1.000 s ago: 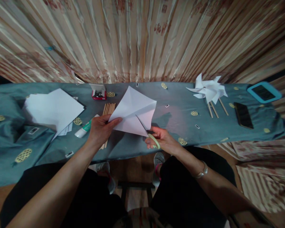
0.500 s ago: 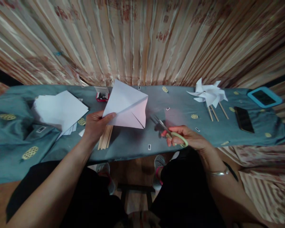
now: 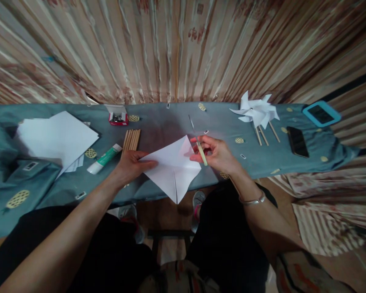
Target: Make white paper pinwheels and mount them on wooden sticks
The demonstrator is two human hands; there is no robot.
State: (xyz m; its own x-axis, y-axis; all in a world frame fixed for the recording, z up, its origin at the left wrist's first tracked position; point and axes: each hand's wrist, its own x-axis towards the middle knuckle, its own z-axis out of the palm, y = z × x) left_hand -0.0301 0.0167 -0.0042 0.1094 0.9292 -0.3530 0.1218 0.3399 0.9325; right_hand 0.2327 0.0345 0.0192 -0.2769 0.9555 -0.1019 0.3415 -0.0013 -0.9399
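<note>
My left hand [image 3: 131, 166] pinches the left corner of a white square sheet of paper [image 3: 164, 162], thumb on top. A slit runs in from the paper's near corner, and crease lines cross its face. In my right hand [image 3: 216, 154] is a pair of scissors [image 3: 201, 152] with pale green handles, blades pointing up and away from me. The right fingers are beside the paper's right edge; whether they also grip it I cannot tell. Wooden sticks [image 3: 131, 139] lie just beyond my left hand, and a green and white glue tube [image 3: 104, 158] is to its left.
A stack of white paper [image 3: 57, 136] lies on the left of the cloth-covered table [image 3: 158, 118]. A small red box of metal pins [image 3: 118, 119] stands at the back. Paper pinwheels on sticks [image 3: 258, 112], a phone [image 3: 297, 141] and a blue-framed device [image 3: 321, 114] are on the right.
The paper has turned and come lower, its slit corner now towards me. My right hand with the scissors has moved left to the paper's edge, blades now pointing upward. The view has shifted right.
</note>
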